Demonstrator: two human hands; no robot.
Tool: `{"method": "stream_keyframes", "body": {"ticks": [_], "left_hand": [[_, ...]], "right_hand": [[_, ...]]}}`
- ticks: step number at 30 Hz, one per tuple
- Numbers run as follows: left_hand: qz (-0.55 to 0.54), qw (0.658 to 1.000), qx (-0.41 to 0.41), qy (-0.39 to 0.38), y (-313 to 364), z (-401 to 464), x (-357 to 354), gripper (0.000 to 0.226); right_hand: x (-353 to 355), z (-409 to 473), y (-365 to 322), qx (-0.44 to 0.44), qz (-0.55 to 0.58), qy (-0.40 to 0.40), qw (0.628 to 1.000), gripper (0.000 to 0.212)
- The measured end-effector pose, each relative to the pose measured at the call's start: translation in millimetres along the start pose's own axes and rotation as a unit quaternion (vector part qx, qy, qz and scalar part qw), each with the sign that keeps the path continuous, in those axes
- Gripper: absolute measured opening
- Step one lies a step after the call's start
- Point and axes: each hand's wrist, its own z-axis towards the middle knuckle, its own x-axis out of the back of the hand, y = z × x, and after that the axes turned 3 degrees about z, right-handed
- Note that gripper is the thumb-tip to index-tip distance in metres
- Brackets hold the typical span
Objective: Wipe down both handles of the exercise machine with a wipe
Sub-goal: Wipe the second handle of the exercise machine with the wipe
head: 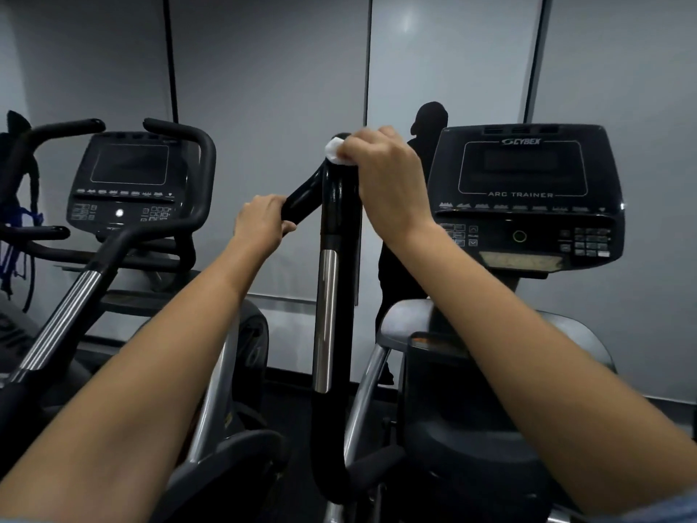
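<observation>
Dim, cool and greyish overall, with a soft glare patch high on the wall panel. Wide-angle bending curves the edges; the near forearms look slightly soft

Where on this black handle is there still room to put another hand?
The handle's top is crowded: the right hand presses the wipe there, and the left hand grips the side branch. The free patch is the shiny silver stretch below both hands.
</observation>
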Motion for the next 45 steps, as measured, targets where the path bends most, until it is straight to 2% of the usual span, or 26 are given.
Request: {"method": "stream_keyframes", "body": {"ticks": [2,4,6,8,10,11,13,16,19,23,25,29,31,36,38,40,42,43,45], "left_hand": [[-0.060,0.998,0.000,-0.007,-2.3,-12.6,0.7,0.041],[-0.173,0.985,0.004,0.003,1.9,-37.4,0.0,0.050],[-0.333,0.943,0.015,0.006,13.4,-69.4,-0.6,0.051],[-0.469,0.882,0.025,-0.027,29.1,-97.9,3.9,0.044],[-0.545,0.837,0.018,-0.055,42.8,-119.3,10.8,0.036],[-0.561,0.826,0.015,-0.058,48.3,-126.3,14.0,0.033],[-0.557,0.829,0.005,-0.060,56.0,-134.8,20.6,0.028],[-0.545,0.835,0.008,-0.068,60.3,-139.1,26.7,0.021],[-0.554,0.829,0.033,-0.064,63.2,-140.9,28.9,0.026],[-0.553,0.830,0.037,-0.066,65.4,-142.3,30.2,0.024],[-0.547,0.833,0.035,-0.070,65.5,-142.2,31.6,0.024],[-0.550,0.831,0.035,-0.077,65.3,-142.1,31.5,0.025],[-0.549,0.832,0.036,-0.075,65.3,-141.0,29.9,0.024],[-0.529,0.844,0.037,-0.079,66.1,-138.5,29.6,0.017],[-0.534,0.841,0.044,-0.080,66.8,-138.7,28.4,0.013],[-0.540,0.836,0.051,-0.076,66.4,-139.5,27.7,0.023],[-0.543,0.835,0.052,-0.076,65.3,-140.3,27.3,0.029],[-0.546,0.832,0.052,-0.077,64.3,-140.5,27.0,0.029],[-0.547,0.832,0.059,-0.074,64.3,-139.7,26.8,0.028]], "right_hand": [[3.3,-15.8,-3.9,0.003,-0.018,-0.021,1.000,0.017],[9.5,-44.0,-9.1,0.025,-0.037,-0.037,0.998,0.030],[15.0,-65.8,-12.2,0.046,-0.019,-0.046,0.998,0.037],[17.5,-63.9,-9.5,0.054,-0.009,-0.046,0.997,0.032],[15.0,-42.2,-3.3,0.022,-0.002,-0.052,0.998,0.019],[13.1,-27.1,0.3,-0.008,0.011,-0.056,0.998,0.012],[6.6,-0.8,7.1,-0.053,0.028,-0.082,0.995,0.015],[2.5,-5.1,3.3,-0.045,-0.026,-0.091,0.994,0.019],[10.7,-48.8,-7.0,0.021,-0.046,-0.077,0.996,0.035],[21.3,-64.1,-8.1,0.121,-0.072,-0.098,0.985,0.039],[21.0,-41.3,-5.7,0.119,-0.091,-0.077,0.986,0.035],[11.5,-2.2,-4.4,0.041,-0.096,-0.113,0.988,0.021],[14.8,-11.0,-15.2,0.060,-0.153,-0.113,0.980,0.022],[27.2,-56.5,-23.2,0.180,-0.229,-0.116,0.949,0.065],[23.2,-39.4,-21.8,0.186,-0.215,-0.123,0.951,0.054],[23.6,-7.7,-24.4,0.163,-0.239,-0.120,0.950,0.044],[20.3,19.6,-24.5,0.128,-0.247,-0.175,0.944,0.039],[16.2,23.8,-26.8,0.129,-0.240,-0.216,0.938,0.030],[16.4,18.8,-37.3,0.136,-0.239,-0.223,0.935,0.008]]}}
